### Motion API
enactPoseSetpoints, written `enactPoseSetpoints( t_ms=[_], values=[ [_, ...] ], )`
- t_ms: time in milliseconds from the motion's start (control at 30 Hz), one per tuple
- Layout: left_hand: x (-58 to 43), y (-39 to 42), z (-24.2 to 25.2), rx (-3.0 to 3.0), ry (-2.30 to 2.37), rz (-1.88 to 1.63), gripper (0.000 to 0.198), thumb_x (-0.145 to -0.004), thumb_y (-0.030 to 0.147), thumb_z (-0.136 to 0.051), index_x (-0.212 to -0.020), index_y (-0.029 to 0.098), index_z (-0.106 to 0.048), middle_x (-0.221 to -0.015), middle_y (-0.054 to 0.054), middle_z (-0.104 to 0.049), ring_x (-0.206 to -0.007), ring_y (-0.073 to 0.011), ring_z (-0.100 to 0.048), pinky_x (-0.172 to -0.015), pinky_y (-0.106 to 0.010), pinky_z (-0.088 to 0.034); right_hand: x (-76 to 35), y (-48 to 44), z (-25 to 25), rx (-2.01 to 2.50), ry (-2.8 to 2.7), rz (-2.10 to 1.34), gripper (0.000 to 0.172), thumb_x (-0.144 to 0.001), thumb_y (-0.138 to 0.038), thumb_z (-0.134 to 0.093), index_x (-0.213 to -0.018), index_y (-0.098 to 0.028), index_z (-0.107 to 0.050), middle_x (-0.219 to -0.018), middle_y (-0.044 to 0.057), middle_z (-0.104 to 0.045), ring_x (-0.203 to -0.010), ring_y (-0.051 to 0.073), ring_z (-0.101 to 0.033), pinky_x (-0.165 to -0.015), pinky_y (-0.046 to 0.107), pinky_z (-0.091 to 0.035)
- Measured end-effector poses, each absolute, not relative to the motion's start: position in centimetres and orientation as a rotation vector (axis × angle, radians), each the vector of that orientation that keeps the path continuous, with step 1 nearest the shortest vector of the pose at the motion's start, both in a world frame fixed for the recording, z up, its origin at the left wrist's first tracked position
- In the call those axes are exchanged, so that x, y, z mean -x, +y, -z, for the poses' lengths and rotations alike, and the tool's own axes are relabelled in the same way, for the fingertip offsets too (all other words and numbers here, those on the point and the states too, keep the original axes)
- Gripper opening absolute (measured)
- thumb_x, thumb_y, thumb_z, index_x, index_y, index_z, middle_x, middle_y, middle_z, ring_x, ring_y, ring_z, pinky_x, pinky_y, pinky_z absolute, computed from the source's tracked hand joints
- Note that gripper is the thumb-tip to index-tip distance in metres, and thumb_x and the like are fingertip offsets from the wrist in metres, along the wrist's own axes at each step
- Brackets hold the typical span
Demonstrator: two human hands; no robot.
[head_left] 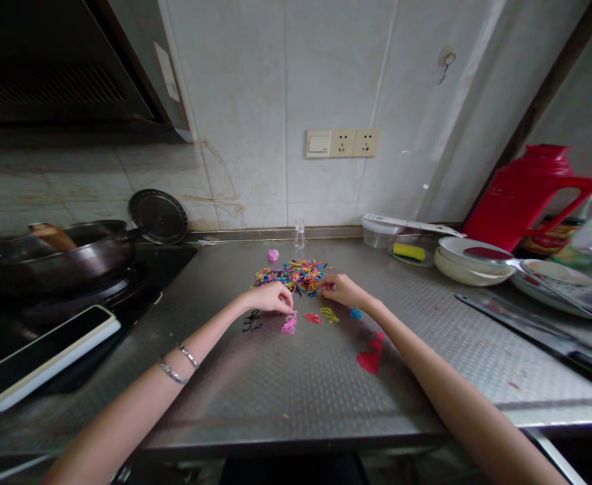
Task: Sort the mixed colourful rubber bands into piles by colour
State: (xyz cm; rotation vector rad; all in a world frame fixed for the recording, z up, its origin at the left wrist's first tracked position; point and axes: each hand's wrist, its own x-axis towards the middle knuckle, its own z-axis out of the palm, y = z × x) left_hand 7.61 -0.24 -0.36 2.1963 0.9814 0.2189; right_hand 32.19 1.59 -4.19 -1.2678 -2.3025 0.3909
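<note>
A mixed heap of small colourful rubber bands [296,275] lies on the metal counter. My left hand [274,298] is closed in a pinch above a small pile of pink rubber bands [289,325], with a bit of pink at its fingertips. At the heap's right edge, my right hand [345,291] has its fingers curled together; what they hold is too small to make out. Sorted little piles lie in front: black bands [252,322], red bands [313,318], yellow bands [330,314] and blue bands [357,314].
A pink ball-like bundle [273,255] and a small clear bottle [300,236] stand behind the heap. Red heart-shaped pieces [371,353] lie near my right forearm. Bowls [470,263], a knife [538,333] and a red thermos [522,199] are right; a pan [68,259] and phone [48,357], left.
</note>
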Motion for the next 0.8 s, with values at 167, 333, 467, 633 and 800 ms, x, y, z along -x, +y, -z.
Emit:
enactPoseSetpoints(
  t_ms=[167, 333, 467, 633, 800],
  values=[
    [-7.4, -0.2, 0.9, -2.177, 0.924, -0.290, 0.030, -0.069, 0.040, -0.056, -0.072, 0.012, -0.067, -0.051, 0.000, -0.057, -0.048, -0.0092, -0.046, -0.047, -0.019, -0.031, -31.5, 1.0, 4.2, 1.246, -2.330, -0.347, 0.024, -0.071, -0.021, -0.052, -0.090, -0.020, -0.067, -0.080, 0.002, -0.065, -0.069, 0.012, -0.056, -0.067, 0.022, -0.041],
    [-5.8, 0.9, 0.9, -2.093, 1.001, -0.495, 0.033, -0.072, 0.041, -0.052, -0.071, 0.011, -0.065, -0.049, 0.001, -0.054, -0.045, -0.0080, -0.043, -0.048, -0.020, -0.032, -31.4, 1.0, 4.3, 1.255, -2.353, -0.305, 0.019, -0.074, -0.024, -0.052, -0.088, -0.021, -0.066, -0.090, 0.003, -0.064, -0.081, 0.015, -0.056, -0.075, 0.024, -0.041],
    [-3.7, 2.1, 1.0, -1.931, 1.186, -0.671, 0.030, -0.072, 0.039, -0.052, -0.072, 0.010, -0.063, -0.049, 0.002, -0.051, -0.043, -0.0062, -0.040, -0.044, -0.019, -0.030, -31.3, 0.9, 4.3, 1.251, -2.357, -0.299, 0.018, -0.075, -0.026, -0.053, -0.088, -0.022, -0.065, -0.091, 0.003, -0.064, -0.082, 0.015, -0.056, -0.076, 0.024, -0.041],
    [-1.4, 2.9, 1.6, -1.723, 1.357, -0.861, 0.032, -0.072, 0.039, -0.052, -0.080, 0.010, -0.063, -0.048, 0.003, -0.046, -0.037, -0.0032, -0.031, -0.038, -0.018, -0.020, -31.1, 0.8, 4.3, 1.251, -2.315, -0.304, 0.018, -0.075, -0.027, -0.053, -0.086, -0.022, -0.066, -0.088, 0.004, -0.065, -0.079, 0.015, -0.056, -0.073, 0.024, -0.041],
    [-0.4, 3.6, 3.1, -1.601, 1.380, -0.895, 0.031, -0.071, 0.040, -0.052, -0.079, 0.011, -0.061, -0.049, 0.005, -0.042, -0.033, -0.0016, -0.026, -0.034, -0.017, -0.015, -30.6, 0.7, 3.8, 1.127, -2.254, -0.333, 0.017, -0.074, -0.025, -0.054, -0.081, -0.017, -0.067, -0.081, 0.004, -0.066, -0.072, 0.013, -0.056, -0.068, 0.023, -0.042]
  ],
)
